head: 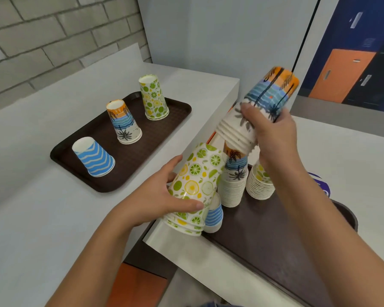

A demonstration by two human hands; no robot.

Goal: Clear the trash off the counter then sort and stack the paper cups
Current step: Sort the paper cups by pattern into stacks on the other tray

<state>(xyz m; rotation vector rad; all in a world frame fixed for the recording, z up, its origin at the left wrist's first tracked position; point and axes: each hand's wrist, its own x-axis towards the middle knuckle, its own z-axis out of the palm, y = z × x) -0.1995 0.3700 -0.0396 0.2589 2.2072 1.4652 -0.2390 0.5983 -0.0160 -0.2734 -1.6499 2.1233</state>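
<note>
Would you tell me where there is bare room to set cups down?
Free: the white counter in front of the far tray, and the front half of the near tray. Crowded: its far end, around the standing stacks.

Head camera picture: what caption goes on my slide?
Left hand grips a citrus cup stack, right hand holds a palm-tree cup stack above the near tray.

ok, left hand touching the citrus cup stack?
Touching. Head view: the left hand grips the citrus cup stack, with the thumb lying across its printed side and the fingers behind it.
</note>
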